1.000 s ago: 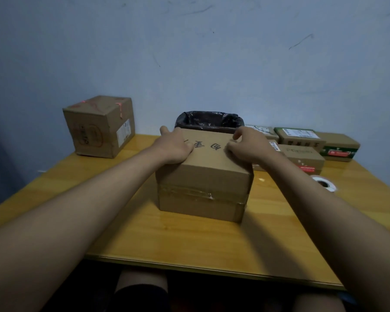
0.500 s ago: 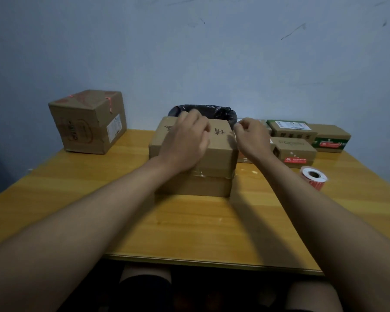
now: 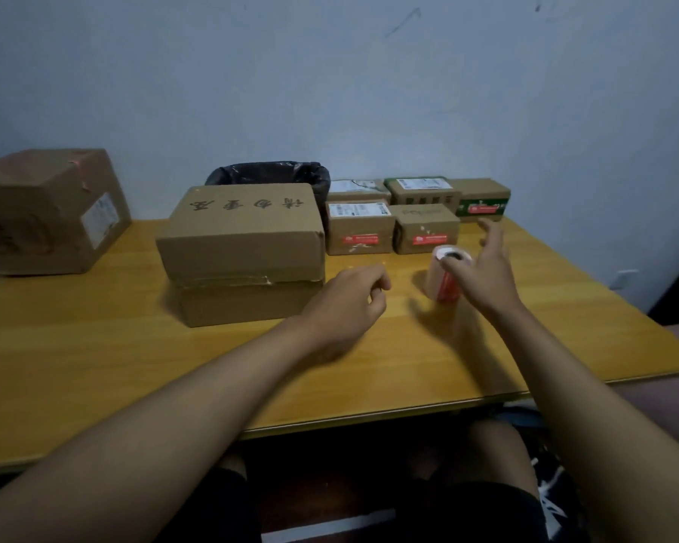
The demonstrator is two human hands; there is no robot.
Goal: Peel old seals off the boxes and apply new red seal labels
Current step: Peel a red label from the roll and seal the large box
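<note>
A brown cardboard box with black handwriting on its lid sits on the wooden table, left of centre, with torn tape along its front seam. My right hand grips the roll of red seal labels just right of the box, thumb on the roll's top and index finger stretched out. My left hand hovers over the table beside the box's right front corner, fingers loosely curled, with nothing visible in it.
A larger box with red marks on top stands at the far left. A black-lined bin is behind the middle box. Several small boxes, some with red seals, are lined up at the back right against the wall.
Both hands have left the middle box. The right hand moved right and took hold of the label roll; the left hand drew back to the box's right. The view shifted right.
</note>
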